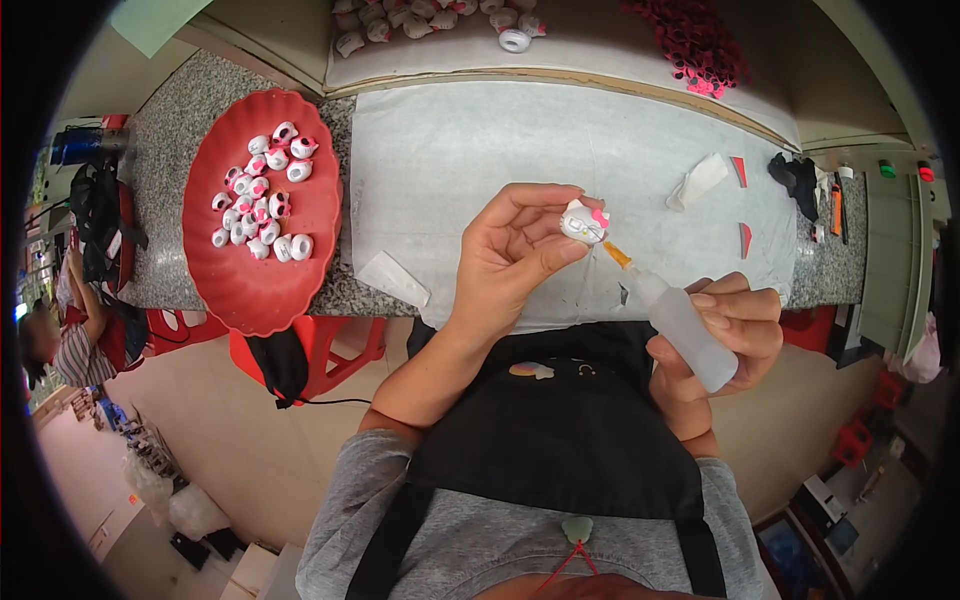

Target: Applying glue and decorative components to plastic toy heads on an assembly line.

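Observation:
Between the thumb and fingers of my left hand (pixel 515 245) is a small white cat-head figurine (pixel 582 223) with a pink bow. My right hand (pixel 735 330) is wrapped round a translucent squeeze bottle (pixel 690 335) with an amber needle tip. The bottle is tilted, its tip at the lower right of the figurine; whether they touch I cannot tell. Both hands are above a white sheet (pixel 430 150) on the table. To the left, several similar white and pink pieces (pixel 270 200) lie in a red scalloped tray (pixel 215 270).
On a shelf at the back are several white pieces (pixel 410 20) and a heap of dark pink pieces (pixel 700 45). A folded tissue (pixel 698 182) and red scraps (pixel 744 240) lie on the right, with another tissue (pixel 393 280) at left. A red stool (pixel 340 350) stands below the table.

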Demonstrator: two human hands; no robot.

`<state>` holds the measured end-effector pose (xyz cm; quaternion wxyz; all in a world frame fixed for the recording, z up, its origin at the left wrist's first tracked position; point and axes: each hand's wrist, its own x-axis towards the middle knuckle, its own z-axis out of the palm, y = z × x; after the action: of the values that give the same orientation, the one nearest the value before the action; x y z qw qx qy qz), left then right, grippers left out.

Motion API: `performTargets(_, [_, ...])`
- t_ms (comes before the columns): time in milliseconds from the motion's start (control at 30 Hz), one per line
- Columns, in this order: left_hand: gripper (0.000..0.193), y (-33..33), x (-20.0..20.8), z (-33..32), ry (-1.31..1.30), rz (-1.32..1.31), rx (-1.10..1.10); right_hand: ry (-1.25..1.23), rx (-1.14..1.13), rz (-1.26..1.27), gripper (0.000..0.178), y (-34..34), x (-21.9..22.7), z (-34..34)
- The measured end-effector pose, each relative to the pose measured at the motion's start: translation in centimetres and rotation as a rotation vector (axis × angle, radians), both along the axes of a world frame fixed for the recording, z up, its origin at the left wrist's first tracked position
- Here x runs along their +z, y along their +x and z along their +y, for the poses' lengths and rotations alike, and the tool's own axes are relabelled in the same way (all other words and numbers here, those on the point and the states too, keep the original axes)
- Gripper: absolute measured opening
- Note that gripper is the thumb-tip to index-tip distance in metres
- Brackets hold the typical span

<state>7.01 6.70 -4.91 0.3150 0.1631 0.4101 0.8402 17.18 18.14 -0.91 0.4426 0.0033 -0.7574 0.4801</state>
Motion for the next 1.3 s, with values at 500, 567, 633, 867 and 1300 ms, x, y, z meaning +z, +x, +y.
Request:
performTargets(500, [0.031,0.1,-0.2,-0.1,-0.101,0.376,0.079,-0.032,-0.006,-0.005,0.04,0.0,-0.2,-0.2])
performTargets(567, [0.031,0.1,-0.2,-0.1,-0.12,0.39,0.079,-0.06,0.01,-0.027,0.041,0.1,-0.1,-0.2])
performTargets(633, [0.031,0.0,-0.3,-0.2,-0.117,0.407,0.082,-0.045,0.014,-0.034,0.041,0.2,-0.1,-0.1])
performTargets(867, [0.03,-0.1,-0.3,-0.1,-0.114,0.414,0.089,0.022,-0.044,-0.052,0.042,0.1,0.0,0.3])
performTargets(1300, [0.031,-2.1,-0.3,-1.2,-0.009,0.119,0.208,-0.352,0.138,-0.52,0.02,-8.0,-1.1,10.8])
